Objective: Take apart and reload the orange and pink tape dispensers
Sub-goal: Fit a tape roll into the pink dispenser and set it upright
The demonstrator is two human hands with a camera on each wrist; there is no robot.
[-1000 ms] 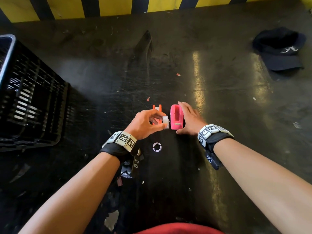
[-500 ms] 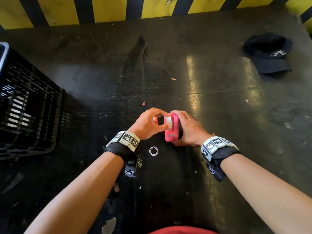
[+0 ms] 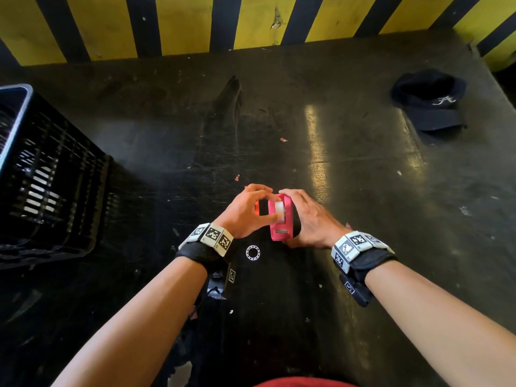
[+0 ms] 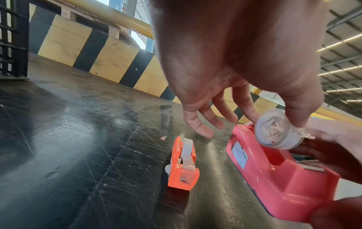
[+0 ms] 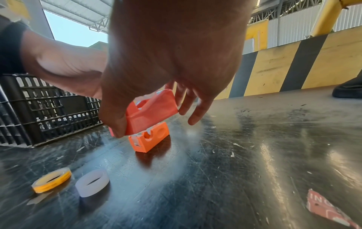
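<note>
The pink tape dispenser (image 3: pixel 281 231) is gripped by my right hand (image 3: pixel 292 217), thumb at its near end and fingers over the far end; in the right wrist view the dispenser (image 5: pixel 152 111) is tilted and raised off the table. My left hand (image 3: pixel 272 205) pinches a clear tape roll (image 4: pixel 278 131) between thumb and forefinger, right at the pink dispenser's (image 4: pixel 274 170) open slot. The small orange dispenser (image 4: pixel 182 167) stands on the table to the left, with tape in it, mostly hidden behind my left hand in the head view.
A white ring (image 5: pixel 92 182) and a yellow tape roll (image 5: pixel 51 179) lie near my left wrist. A black crate (image 3: pixel 42 177) stands at the left and a dark cap (image 3: pixel 432 104) lies far right. A striped yellow-black wall (image 3: pixel 251 20) bounds the back.
My left hand carried the clear roll rightward from beside the pink dispenser to over its slot. My right hand closed round the dispenser and drew it nearer.
</note>
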